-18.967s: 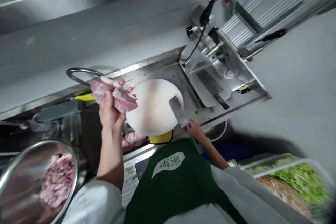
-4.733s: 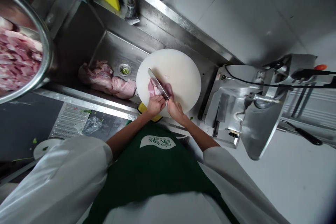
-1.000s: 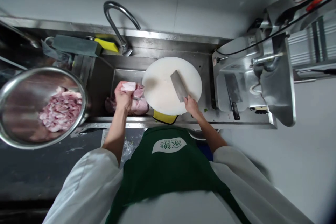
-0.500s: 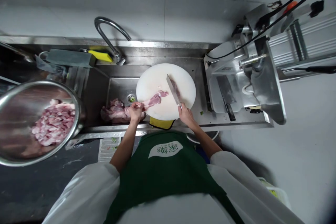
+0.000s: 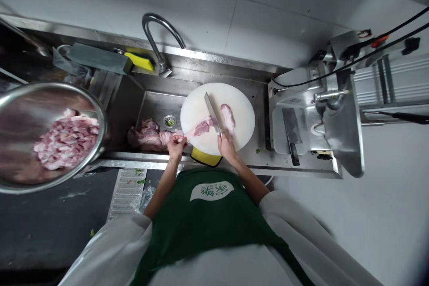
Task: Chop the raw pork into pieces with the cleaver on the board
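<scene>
My right hand [image 5: 227, 146] is closed round the handle of a long kitchen knife [image 5: 212, 111]. Its blade lies over the round white cutting board [image 5: 240, 98], at the right end of a strip of raw meat [image 5: 202, 128]. My left hand [image 5: 176, 146] pinches the strip's left end at the board's edge. A separate piece of meat [image 5: 228, 118] rests on the board, right of the blade. Beside my left hand, larger chunks of raw meat [image 5: 146, 136] lie in the sink.
A steel bowl [image 5: 102, 118] with cut meat stands at the left. The sink [image 5: 157, 103] has a curved faucet [image 5: 157, 49] behind it. A yellow cloth [image 5: 205, 158] sits under the board's front edge. At the right are a slicing machine [image 5: 342, 116] and a cleaver [image 5: 291, 132].
The knife has moved left relative to the board, onto the end of the meat strip. The separate piece now shows clear of the blade. The camera view has tilted and shifted.
</scene>
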Motion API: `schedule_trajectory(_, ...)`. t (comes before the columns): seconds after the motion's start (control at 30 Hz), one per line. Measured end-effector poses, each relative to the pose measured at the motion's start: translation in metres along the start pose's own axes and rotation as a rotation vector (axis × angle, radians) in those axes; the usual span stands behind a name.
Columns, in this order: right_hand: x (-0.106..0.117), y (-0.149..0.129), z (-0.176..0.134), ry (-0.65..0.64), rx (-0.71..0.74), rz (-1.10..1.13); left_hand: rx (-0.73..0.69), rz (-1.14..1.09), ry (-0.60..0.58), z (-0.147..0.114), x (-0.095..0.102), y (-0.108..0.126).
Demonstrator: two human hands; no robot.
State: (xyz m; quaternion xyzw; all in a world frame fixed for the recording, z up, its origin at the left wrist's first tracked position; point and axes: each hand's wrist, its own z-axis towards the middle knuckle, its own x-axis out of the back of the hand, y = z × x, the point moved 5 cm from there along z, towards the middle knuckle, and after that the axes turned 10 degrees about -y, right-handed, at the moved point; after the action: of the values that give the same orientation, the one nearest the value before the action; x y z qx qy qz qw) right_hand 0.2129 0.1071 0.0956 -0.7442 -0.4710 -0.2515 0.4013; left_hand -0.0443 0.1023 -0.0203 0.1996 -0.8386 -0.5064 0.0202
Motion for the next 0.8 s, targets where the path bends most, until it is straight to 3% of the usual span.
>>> schedule_trajectory(0.1,-0.002,0.032,0.007,-0.082,-0.025,-0.039,-0.024,-0.006,0.022,0.005,0.003,0.004)
schedule_trajectory(0.23,0.031,0.064,0.004,-0.061,-0.051,-0.058,-0.064,-0.013,0.027,0.015,0.001,0.010)
schedule_trajectory(0.3,0.049,0.061,-0.001,-0.021,-0.056,-0.068,-0.076,-0.011,0.028,0.019,0.000,0.011)
schedule_trajectory(0.43,0.070,0.026,-0.010,0.120,-0.003,-0.060,-0.064,0.014,0.043,0.022,0.002,0.012)
schedule_trajectory(0.57,0.053,0.002,-0.015,0.227,0.038,0.009,-0.031,0.011,0.043,0.021,0.006,0.011)
schedule_trajectory(0.7,0.017,0.014,-0.015,-0.041,-0.034,-0.037,-0.023,-0.028,0.043,0.020,0.007,0.012)
schedule_trajectory(0.77,0.019,0.022,-0.018,-0.101,-0.056,-0.066,-0.013,-0.043,0.042,0.022,0.007,0.013)
schedule_trajectory(0.8,0.026,0.022,-0.020,-0.069,-0.052,-0.074,-0.008,-0.049,0.041,0.022,0.007,0.013)
